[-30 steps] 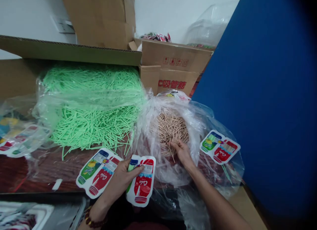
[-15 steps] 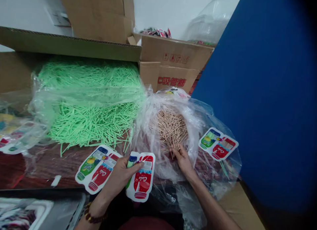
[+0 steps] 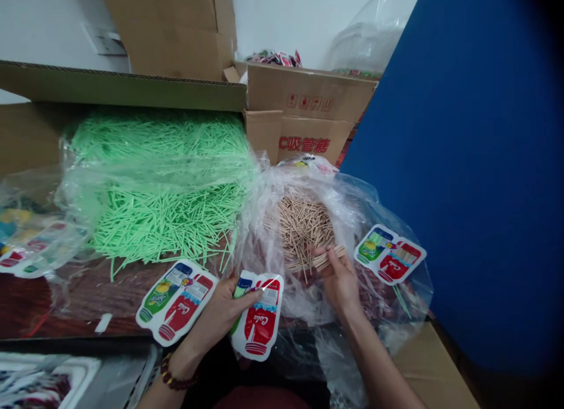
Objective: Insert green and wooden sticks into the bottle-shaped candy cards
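My left hand point(image 3: 218, 315) grips a bottle-shaped printed pouch point(image 3: 259, 318), red "Cola" side up, its thumb across the top. My right hand point(image 3: 339, 280) pinches a small bundle of tan sticks point(image 3: 329, 257) just above the pile of tan sticks point(image 3: 302, 224) inside a clear plastic bag point(image 3: 352, 203). A second pouch point(image 3: 176, 300) lies flat to the left of my left hand. A third pouch point(image 3: 390, 261) rests on the plastic bag to the right of my right hand.
A big heap of green sticks point(image 3: 163, 185) in clear plastic fills an open cardboard box point(image 3: 118, 89) at left. More cardboard boxes point(image 3: 304, 118) stand behind. A blue panel point(image 3: 476, 162) walls off the right. Bagged pouches point(image 3: 30, 250) lie far left.
My right hand has closed on a few tan sticks and lifted them slightly out of the pile. My left hand still holds the same pouch.
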Action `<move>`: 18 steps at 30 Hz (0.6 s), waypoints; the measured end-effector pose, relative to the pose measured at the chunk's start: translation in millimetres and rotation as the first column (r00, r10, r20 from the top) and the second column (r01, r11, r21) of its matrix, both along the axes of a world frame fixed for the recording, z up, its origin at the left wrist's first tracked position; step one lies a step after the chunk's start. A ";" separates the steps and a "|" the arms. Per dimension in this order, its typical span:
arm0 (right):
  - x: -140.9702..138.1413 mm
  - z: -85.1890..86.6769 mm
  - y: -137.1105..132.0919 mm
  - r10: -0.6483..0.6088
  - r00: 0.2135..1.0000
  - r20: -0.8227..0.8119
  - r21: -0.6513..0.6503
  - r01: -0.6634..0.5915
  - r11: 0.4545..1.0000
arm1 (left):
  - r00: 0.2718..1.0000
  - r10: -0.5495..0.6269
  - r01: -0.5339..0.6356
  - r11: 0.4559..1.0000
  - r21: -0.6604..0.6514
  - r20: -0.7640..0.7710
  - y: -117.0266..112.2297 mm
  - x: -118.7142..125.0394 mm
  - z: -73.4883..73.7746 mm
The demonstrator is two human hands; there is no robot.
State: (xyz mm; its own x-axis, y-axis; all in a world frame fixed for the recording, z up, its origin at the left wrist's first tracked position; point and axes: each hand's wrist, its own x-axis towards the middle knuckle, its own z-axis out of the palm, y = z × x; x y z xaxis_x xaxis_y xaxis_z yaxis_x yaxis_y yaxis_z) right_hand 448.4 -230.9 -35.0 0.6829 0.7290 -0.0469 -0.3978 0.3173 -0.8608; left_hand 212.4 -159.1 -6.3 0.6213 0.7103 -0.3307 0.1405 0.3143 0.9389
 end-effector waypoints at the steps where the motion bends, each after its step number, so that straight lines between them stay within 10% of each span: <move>1: -2.1 9.2 2.9 0.007 0.997 -0.080 0.079 -0.001 0.997 | 1.000 -0.012 0.012 1.000 -0.008 -0.001 0.0 3.0 1.7; 8: -37.5 52.5 17.8 0.140 0.952 -0.271 0.251 -0.070 0.966 | 0.992 -0.120 0.121 0.990 -0.071 0.026 -2.4 23.2 17.6; 18: -67.7 58.8 17.4 0.163 0.971 -0.172 0.125 -0.142 0.982 | 0.983 -0.134 0.146 0.985 -0.097 0.122 -0.9 30.0 18.7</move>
